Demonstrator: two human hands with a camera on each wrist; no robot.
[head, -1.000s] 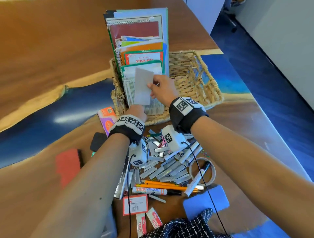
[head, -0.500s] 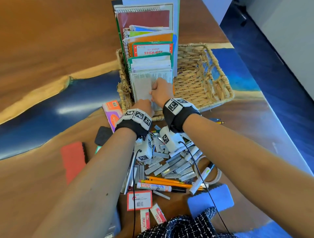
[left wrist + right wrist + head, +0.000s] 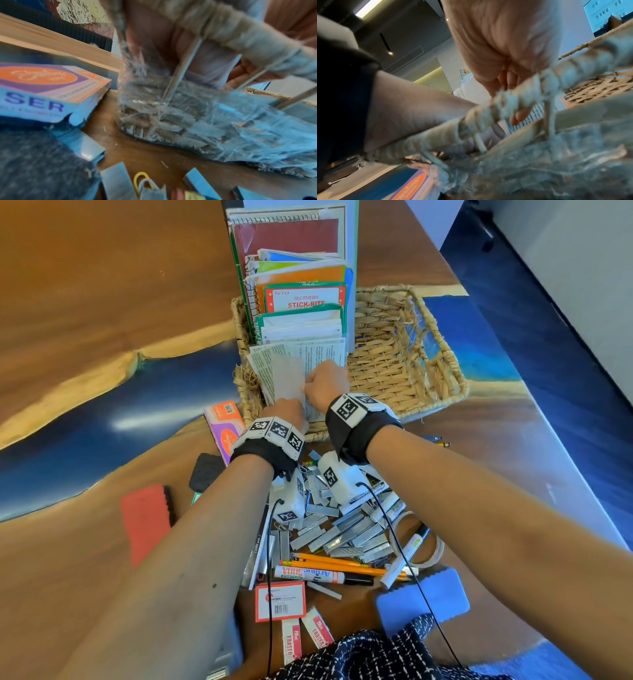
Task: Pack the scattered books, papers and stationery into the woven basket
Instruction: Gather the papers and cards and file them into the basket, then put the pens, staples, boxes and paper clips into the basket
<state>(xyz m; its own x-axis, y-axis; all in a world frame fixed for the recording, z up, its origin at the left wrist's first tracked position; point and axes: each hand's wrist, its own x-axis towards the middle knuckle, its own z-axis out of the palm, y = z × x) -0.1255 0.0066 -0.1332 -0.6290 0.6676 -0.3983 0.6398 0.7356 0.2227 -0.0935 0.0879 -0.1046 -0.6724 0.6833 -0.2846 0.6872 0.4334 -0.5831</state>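
Note:
The woven basket (image 3: 442, 344) stands at the table's middle, with notebooks and label packs (image 3: 301, 302) upright in its left half. A grey card (image 3: 287, 378) sits low in front of a printed sheet (image 3: 325, 350), just inside the near rim. My right hand (image 3: 325, 385) pinches the card's right edge. My left hand (image 3: 291, 412) is at the near rim and holds the card's lower end. The left wrist view shows the card (image 3: 205, 65) behind the blurred rim (image 3: 240, 33). In the right wrist view, curled fingers (image 3: 513, 81) reach over the rim (image 3: 505, 105).
Stationery lies under my forearms: staple strips (image 3: 342, 529), orange pencils (image 3: 335, 565), a marker (image 3: 315, 575), a tape roll (image 3: 431, 542), a blue sponge (image 3: 424, 601), erasers (image 3: 305, 635). A red duster (image 3: 145, 522) and an orange-purple box (image 3: 224, 426) lie left. The basket's right half holds nothing.
The grey card has gone from being held up above the basket down into it, in front of the printed sheet. Both hands have dropped with it to the near rim.

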